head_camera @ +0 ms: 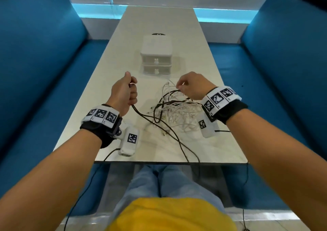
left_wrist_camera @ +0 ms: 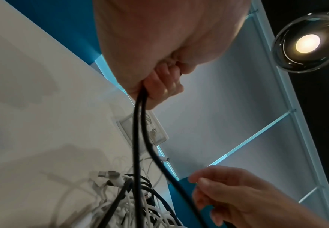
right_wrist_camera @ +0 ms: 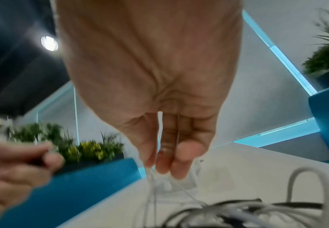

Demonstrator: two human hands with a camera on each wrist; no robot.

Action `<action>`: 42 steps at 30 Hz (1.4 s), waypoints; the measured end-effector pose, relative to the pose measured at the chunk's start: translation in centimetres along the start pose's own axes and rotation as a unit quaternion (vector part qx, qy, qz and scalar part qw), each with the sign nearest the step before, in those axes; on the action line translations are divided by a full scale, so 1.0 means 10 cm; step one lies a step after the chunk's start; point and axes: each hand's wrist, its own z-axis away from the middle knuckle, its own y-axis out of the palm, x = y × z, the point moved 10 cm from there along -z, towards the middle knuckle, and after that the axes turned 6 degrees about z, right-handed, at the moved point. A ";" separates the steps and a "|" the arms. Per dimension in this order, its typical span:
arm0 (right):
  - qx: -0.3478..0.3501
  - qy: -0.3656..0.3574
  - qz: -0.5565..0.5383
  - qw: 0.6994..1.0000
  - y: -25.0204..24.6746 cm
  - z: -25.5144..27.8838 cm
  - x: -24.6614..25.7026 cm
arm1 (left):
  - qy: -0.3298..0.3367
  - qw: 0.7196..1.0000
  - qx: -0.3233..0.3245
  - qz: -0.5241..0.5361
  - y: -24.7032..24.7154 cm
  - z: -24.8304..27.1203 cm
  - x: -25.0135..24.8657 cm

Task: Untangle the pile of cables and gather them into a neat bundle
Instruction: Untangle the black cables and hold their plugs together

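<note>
A tangled pile of white and black cables [head_camera: 177, 110] lies on the white table [head_camera: 203, 147] in front of me. My left hand [head_camera: 131, 91] is raised to the left of the pile, its fist closed round a doubled black cable [head_camera: 141, 115] that trails back through the pile and over the near table edge. The left wrist view shows this black cable [left_wrist_camera: 138, 131] hanging from my left hand [left_wrist_camera: 159, 88]. My right hand [head_camera: 180, 88] hovers over the pile's far side and pinches a thin white cable [right_wrist_camera: 152, 185] between thumb and fingertips [right_wrist_camera: 181, 162].
A small white two-drawer box [head_camera: 156, 54] stands just beyond the pile in the middle of the table. Blue sofas [head_camera: 44, 62] flank the narrow table on both sides. My knees are under the near edge. A thin black lead [head_camera: 222, 131] runs from my right wrist device.
</note>
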 end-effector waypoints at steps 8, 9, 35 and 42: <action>0.112 0.016 0.167 0.979 0.74 -0.30 -0.12 | -0.002 0.998 0.011 -0.055 -0.18 0.07 0.01; 0.112 0.014 0.157 0.981 0.73 -0.31 -0.12 | 0.000 0.998 0.014 -0.062 -0.18 0.08 0.01; -0.023 -0.068 -0.306 0.949 -0.11 0.22 0.06 | 0.135 0.981 0.070 -0.116 1.01 0.18 -0.04; -0.028 -0.086 -0.200 0.976 0.11 0.14 0.00 | 0.099 0.987 0.117 -0.046 1.05 0.25 -0.13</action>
